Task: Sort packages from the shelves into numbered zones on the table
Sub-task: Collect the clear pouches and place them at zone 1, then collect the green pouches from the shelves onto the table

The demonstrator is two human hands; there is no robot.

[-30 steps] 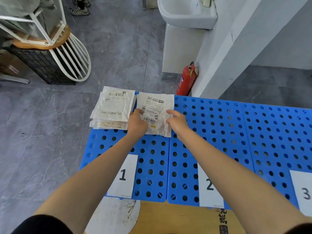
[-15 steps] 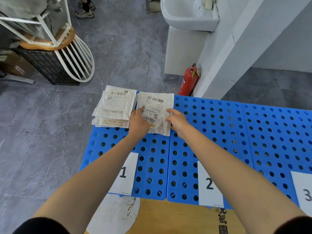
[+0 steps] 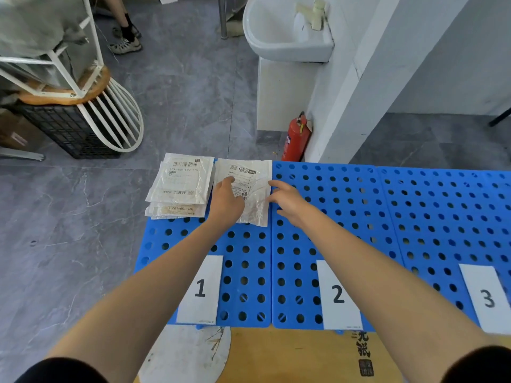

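Grey tiled floor (image 3: 179, 92) with a white washbasin (image 3: 276, 31) and a red fire extinguisher (image 3: 296, 139) beyond the table. The blue perforated table panels (image 3: 359, 217) carry number cards 1 (image 3: 200, 288), 2 (image 3: 338, 294) and 3 (image 3: 488, 298) along the near edge.

A white labelled package (image 3: 255, 194) lies flat at the far end of the first panel, just beside a stack of similar packages (image 3: 181, 186) on the far left corner. The left hand (image 3: 225, 201) rests on the package with fingers straightened. Half a second ago it was bunched at the package's left edge. The right hand (image 3: 287, 200), formerly at the package's right edge, now has its fingers spread and relaxed. Its index tip is at that edge, though contact cannot be told. The package has stayed in place.
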